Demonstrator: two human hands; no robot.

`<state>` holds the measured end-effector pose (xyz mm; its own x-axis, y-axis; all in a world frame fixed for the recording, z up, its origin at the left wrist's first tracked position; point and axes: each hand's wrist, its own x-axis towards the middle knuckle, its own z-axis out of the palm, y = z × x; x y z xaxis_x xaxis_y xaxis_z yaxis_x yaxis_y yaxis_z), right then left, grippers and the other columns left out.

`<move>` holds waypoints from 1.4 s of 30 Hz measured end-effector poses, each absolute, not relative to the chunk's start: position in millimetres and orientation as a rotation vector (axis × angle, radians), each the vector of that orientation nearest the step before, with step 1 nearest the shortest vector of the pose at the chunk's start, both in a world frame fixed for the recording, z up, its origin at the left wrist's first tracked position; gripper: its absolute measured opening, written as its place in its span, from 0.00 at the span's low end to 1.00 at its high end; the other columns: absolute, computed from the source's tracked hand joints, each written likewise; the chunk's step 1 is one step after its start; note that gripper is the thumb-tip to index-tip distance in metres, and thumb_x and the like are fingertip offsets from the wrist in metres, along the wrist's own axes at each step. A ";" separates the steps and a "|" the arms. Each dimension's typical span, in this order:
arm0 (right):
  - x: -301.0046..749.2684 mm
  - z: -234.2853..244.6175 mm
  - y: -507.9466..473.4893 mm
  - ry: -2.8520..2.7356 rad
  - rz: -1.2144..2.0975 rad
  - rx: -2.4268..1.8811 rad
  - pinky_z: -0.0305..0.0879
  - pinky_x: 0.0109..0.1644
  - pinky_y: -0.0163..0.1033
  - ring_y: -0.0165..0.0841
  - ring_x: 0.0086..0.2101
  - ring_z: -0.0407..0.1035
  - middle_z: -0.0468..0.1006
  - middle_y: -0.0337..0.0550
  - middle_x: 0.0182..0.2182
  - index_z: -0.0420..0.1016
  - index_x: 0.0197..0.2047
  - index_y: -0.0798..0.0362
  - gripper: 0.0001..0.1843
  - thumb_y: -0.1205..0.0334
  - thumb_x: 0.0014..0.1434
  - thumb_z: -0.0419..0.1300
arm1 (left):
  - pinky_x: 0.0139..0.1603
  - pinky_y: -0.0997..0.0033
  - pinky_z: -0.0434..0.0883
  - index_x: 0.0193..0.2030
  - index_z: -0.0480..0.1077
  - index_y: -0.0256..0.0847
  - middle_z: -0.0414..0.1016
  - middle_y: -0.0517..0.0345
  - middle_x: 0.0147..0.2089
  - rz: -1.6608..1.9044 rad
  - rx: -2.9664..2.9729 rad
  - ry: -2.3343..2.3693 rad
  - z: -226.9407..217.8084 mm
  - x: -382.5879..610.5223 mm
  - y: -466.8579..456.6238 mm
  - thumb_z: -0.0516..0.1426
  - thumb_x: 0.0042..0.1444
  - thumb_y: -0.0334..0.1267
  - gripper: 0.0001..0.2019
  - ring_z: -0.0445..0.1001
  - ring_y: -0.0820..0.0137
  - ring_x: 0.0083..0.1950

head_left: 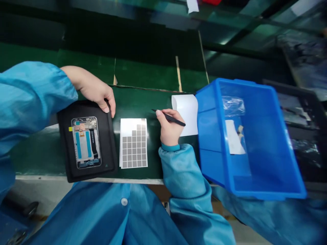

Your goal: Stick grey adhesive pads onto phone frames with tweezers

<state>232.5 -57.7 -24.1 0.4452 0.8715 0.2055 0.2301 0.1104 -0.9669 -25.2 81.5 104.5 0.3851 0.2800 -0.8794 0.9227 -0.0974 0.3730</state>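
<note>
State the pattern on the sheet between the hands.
Sheet: grey squares in a grid on white, plain white at upper left; best in head view.

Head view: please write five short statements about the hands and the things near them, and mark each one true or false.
1. The right hand holds a black tool. True.
2. The opened phone lies outside the black tray. False: the phone lies on the tray.
3. White paper lies next to the blue bin. True.
4. The left hand is inside the bin. False: the left hand is at the tray's far right corner.
5. The sheet with grey squares lies between the tray and the right hand. True.
</note>
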 end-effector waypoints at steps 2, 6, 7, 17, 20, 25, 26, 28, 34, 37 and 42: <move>233.9 -19.3 -60.1 -1.061 0.688 -1.392 0.75 0.42 0.43 0.38 0.35 0.76 0.79 0.41 0.32 0.75 0.35 0.51 0.19 0.46 0.54 0.72 | 0.63 0.59 0.65 0.43 0.79 0.41 0.74 0.59 0.49 -0.626 1.919 1.026 92.5 -23.9 76.0 0.64 0.51 0.30 0.11 0.70 0.54 0.60; 237.2 -4.9 -68.1 -1.137 0.870 -1.285 0.76 0.46 0.46 0.40 0.37 0.78 0.81 0.41 0.33 0.75 0.34 0.49 0.18 0.47 0.52 0.74 | 0.65 0.54 0.60 0.49 0.75 0.40 0.71 0.53 0.49 -0.167 2.399 1.060 69.6 -8.1 47.5 0.62 0.57 0.46 0.17 0.67 0.51 0.60; 237.4 -1.8 -70.8 -1.166 0.925 -1.274 0.76 0.47 0.47 0.41 0.38 0.78 0.81 0.40 0.33 0.75 0.34 0.49 0.18 0.46 0.52 0.74 | 0.62 0.55 0.63 0.50 0.74 0.39 0.72 0.52 0.48 -0.148 2.431 1.063 64.5 -2.1 37.6 0.60 0.59 0.49 0.18 0.70 0.52 0.56; 223.5 -8.4 -99.9 -1.437 1.135 -1.289 0.77 0.46 0.45 0.40 0.36 0.78 0.82 0.42 0.35 0.79 0.36 0.49 0.15 0.48 0.56 0.73 | 0.48 0.63 0.67 0.49 0.72 0.37 0.71 0.49 0.47 -0.025 2.591 0.892 22.5 12.1 -17.1 0.59 0.62 0.32 0.09 0.71 0.59 0.49; 221.6 -11.7 -99.0 -1.506 1.081 -1.325 0.77 0.45 0.46 0.41 0.37 0.78 0.82 0.42 0.36 0.80 0.37 0.49 0.15 0.47 0.57 0.72 | 0.51 0.64 0.67 0.55 0.72 0.38 0.70 0.49 0.49 -0.002 2.535 0.815 15.5 2.9 -20.5 0.57 0.64 0.32 0.13 0.70 0.60 0.51; 219.3 -14.3 -95.3 -1.546 1.041 -1.348 0.77 0.45 0.45 0.40 0.37 0.78 0.82 0.41 0.36 0.80 0.37 0.49 0.14 0.47 0.58 0.71 | 0.52 0.64 0.67 0.61 0.68 0.39 0.68 0.47 0.53 -0.005 2.589 0.764 11.9 -4.9 -25.2 0.59 0.63 0.33 0.19 0.68 0.59 0.54; 219.2 -14.8 -95.0 -1.544 1.035 -1.354 0.77 0.45 0.45 0.40 0.37 0.78 0.82 0.41 0.36 0.80 0.37 0.49 0.14 0.48 0.58 0.71 | 0.52 0.64 0.67 0.61 0.68 0.39 0.67 0.47 0.53 -0.009 2.606 0.768 11.6 -5.3 -26.0 0.59 0.63 0.33 0.20 0.68 0.58 0.55; 219.3 -16.1 -94.7 -1.541 1.039 -1.364 0.77 0.45 0.45 0.40 0.37 0.78 0.82 0.41 0.36 0.80 0.37 0.49 0.13 0.49 0.58 0.71 | 0.52 0.64 0.67 0.61 0.68 0.39 0.67 0.47 0.53 -0.010 2.626 0.771 11.1 -5.3 -27.4 0.61 0.62 0.33 0.21 0.68 0.59 0.54; 220.7 -18.4 -94.7 -1.525 1.076 -1.375 0.77 0.46 0.45 0.40 0.37 0.78 0.82 0.41 0.36 0.80 0.37 0.49 0.12 0.50 0.58 0.72 | 0.49 0.65 0.67 0.61 0.68 0.38 0.68 0.48 0.50 0.011 2.650 0.774 10.1 -4.6 -28.5 0.62 0.61 0.33 0.21 0.67 0.59 0.52; 220.1 -16.2 -94.4 -1.516 1.094 -1.400 0.77 0.46 0.47 0.42 0.38 0.78 0.82 0.43 0.36 0.80 0.37 0.49 0.15 0.48 0.56 0.72 | 0.47 0.65 0.66 0.61 0.68 0.38 0.67 0.48 0.50 0.014 2.651 0.772 9.8 -4.9 -28.7 0.63 0.61 0.34 0.22 0.67 0.59 0.51; 219.5 -12.6 -94.3 -1.500 1.080 -1.411 0.78 0.45 0.46 0.41 0.36 0.78 0.82 0.42 0.35 0.81 0.36 0.49 0.14 0.48 0.56 0.73 | 0.48 0.65 0.66 0.61 0.68 0.38 0.67 0.49 0.50 0.035 2.659 0.790 8.8 -4.6 -29.8 0.63 0.61 0.34 0.21 0.67 0.60 0.50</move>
